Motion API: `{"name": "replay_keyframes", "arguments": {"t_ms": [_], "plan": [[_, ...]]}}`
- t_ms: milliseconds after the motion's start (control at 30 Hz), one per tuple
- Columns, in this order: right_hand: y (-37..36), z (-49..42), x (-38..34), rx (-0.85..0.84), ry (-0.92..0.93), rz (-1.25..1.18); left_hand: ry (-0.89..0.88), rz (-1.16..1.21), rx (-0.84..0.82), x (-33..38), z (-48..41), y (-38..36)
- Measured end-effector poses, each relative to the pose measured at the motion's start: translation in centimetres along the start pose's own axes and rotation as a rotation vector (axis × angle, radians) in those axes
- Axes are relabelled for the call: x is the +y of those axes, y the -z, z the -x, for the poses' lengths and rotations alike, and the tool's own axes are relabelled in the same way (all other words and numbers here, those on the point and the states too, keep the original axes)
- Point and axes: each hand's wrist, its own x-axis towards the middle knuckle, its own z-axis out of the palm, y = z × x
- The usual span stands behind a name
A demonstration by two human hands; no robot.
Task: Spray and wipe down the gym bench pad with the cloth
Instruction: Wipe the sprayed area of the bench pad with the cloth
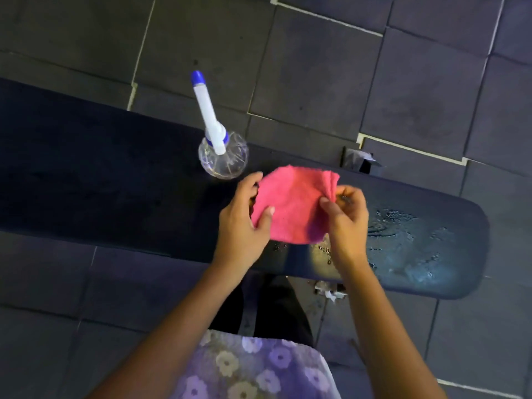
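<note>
Bench pad [86, 174], long, dark and smooth with a rounded right end, runs across the view over a floor [316, 82] of dark square tiles with pale seams. Its right end carries a wet patch [403, 234] of streaks and beads that shine on the glossy covering, and a few droplets sit near the front edge.

A flower-printed lilac garment [253, 367] shows at the bottom of the view.

A spray bottle [223, 156] stands upright on the pad near its far edge, just left of the hands. Its body is round and made of clear plastic, with a blue collar and a long white spray head [205, 102] tipped in blue. How much liquid it holds cannot be made out.

A pink cloth [290, 205], fuzzy like terry and folded to a rough square, is held spread over the middle of the pad, between the bottle and the wet patch. The left hand [244, 217] grips its left edge, thumb on top and fingers curled behind. The right hand [345, 217] pinches the bunched right edge between thumb and fingertips.

A small metal bracket [358, 158] pokes out behind the pad's far edge.
</note>
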Motion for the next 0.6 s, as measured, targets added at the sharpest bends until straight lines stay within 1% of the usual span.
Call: {"name": "replay_keyframes", "arguments": {"t_ms": [67, 100, 167, 200, 233, 300, 433, 500, 600], "plan": [[0.6, -1.7, 0.4, -0.028, 0.06, 0.091, 0.021, 0.016, 0.041, -0.3, -0.6, -1.2], [0.8, -2.3, 0.8, -0.027, 0.094, 0.23, 0.064, -0.007, 0.034, -0.8, -0.7, -1.8], [1.0, -3.3, 2.1, -0.015, 0.227, 0.638, 0.121, -0.137, 0.005, -2.7, -0.2, -2.6], [1.0, -3.4, 2.6, -0.028, 0.301, 0.794, 0.109, -0.226, -0.008, -3.8, 0.2, -2.8], [0.8, -3.3, 2.8, -0.057, 0.362, 0.898, 0.076, -0.317, -0.024, -4.9, 0.8, -2.7], [0.2, -2.8, 3.0, -0.152, 0.496, 1.031, -0.019, -0.463, -0.064, -6.7, 1.7, -2.4], [-2.1, -3.6, 3.5, -0.41, 0.728, 1.307, -0.2, -0.633, -0.188, -8.7, 2.2, -2.0], [-3.1, -5.0, 3.9, -0.522, 0.808, 1.447, -0.232, -0.702, -0.206, -9.4, 1.7, -2.0], [-3.7, -6.7, 4.7, -0.571, 0.87, 1.537, -0.196, -0.743, -0.185, -10.7, 0.9, -2.0]]}}
